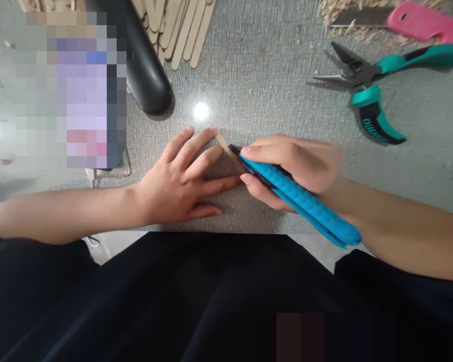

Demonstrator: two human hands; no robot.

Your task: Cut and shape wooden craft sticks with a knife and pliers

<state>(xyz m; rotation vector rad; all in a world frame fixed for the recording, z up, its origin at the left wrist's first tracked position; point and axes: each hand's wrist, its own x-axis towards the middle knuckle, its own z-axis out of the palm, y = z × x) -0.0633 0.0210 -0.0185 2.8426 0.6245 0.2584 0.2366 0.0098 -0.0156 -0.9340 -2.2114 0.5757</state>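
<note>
The whole working area is taken up by the grey textured table point(272, 95). Across it the left hand point(191, 168) is laid palm down, its fingers spread wide and closed around nothing. The right hand point(292, 163) is wrapped firmly about the blue tool point(305, 201), apparently a cutter, with thumb and forefinger set close to its dark tip. At the far edge a black case point(147, 75) is seen beside a pile of wooden sticks point(186, 32), and on the right the teal-handled pliers point(366, 73) are left splayed, near a pink-handled blade point(419, 22) bedded in wood shavings point(335, 10). Smallest is the single stick point(222, 142), set aslant on the table between the hands, with left fingertips at its upper end and alongside it. Whether it is touched by the tool's tip cannot be told.

For good control, the stick is probably best pinned down at both ends, so that it cannot be rolled. The forefinger seems too near the tip and should be drawn back; short, light strokes directed away from the fingers are advisable.
</note>
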